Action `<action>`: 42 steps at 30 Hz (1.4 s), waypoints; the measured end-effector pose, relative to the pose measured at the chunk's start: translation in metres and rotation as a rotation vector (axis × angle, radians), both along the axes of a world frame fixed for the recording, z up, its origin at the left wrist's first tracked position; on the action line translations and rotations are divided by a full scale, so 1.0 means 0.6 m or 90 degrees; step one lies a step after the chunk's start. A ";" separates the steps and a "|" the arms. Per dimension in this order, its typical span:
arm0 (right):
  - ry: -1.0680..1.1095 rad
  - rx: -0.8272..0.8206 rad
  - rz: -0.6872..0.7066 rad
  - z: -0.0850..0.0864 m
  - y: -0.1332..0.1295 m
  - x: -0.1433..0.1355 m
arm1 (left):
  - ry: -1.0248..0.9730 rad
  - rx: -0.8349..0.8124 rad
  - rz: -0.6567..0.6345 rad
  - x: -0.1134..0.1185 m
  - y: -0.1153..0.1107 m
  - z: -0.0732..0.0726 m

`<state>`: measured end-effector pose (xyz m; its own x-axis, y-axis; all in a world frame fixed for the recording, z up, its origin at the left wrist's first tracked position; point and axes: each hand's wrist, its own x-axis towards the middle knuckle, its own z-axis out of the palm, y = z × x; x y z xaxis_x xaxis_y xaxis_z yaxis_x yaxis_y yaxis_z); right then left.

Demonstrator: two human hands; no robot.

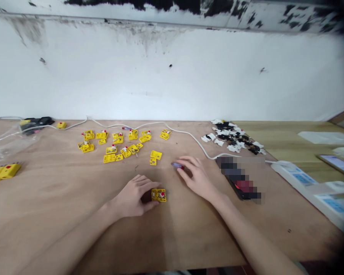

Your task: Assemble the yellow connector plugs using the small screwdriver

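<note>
Item 1, left hand [133, 196]: thumb and index finger closed about the ends of a small open yellow housing [159, 195], pinching it just above the wooden table [109, 236] or against it; which, cannot be told. The housing lies open side up, red button and inner parts exposed.

Item 2, right hand [197, 178]: fingertips closed on a small screwdriver [177, 165] with a striped handle, held beyond the housing and apart from it. The tip is hidden or too small to make out.

Item 3, loose yellow pieces [155, 154]: a larger and a smaller one, just beyond the left hand, apart from the held housing.

Item 4, open yellow units [111, 149]: a loose group farther back on the left, red buttons showing on most; a second screwdriver [126, 128] behind them.

Item 5, yellow units, apparently closed [8, 171]: side by side at the far left.

Item 6, black and white parts [235, 137]: heaped at the back right, beyond a white cable [199, 141].

Step, as judged: handwork on the open housing, at the point of bringing the tool into use. Next move, as judged: calls for a steady left pinch, a firmer right grip on the handle, and the tip aimed squarely at its seat. Any screw there: too small to confirm.
</note>
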<state>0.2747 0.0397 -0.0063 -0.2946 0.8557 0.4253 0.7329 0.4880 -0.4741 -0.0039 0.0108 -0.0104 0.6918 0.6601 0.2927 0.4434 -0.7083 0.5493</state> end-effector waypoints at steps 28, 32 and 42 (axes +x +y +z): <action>0.036 -0.135 0.260 0.024 -0.043 -0.035 | 0.052 0.155 0.197 -0.099 0.087 -0.011; 0.020 -0.184 0.298 0.027 -0.054 -0.039 | 0.022 0.145 0.158 -0.087 0.072 -0.002; -0.049 -0.159 0.301 0.025 -0.076 -0.040 | -0.052 0.068 -0.043 -0.003 -0.004 0.010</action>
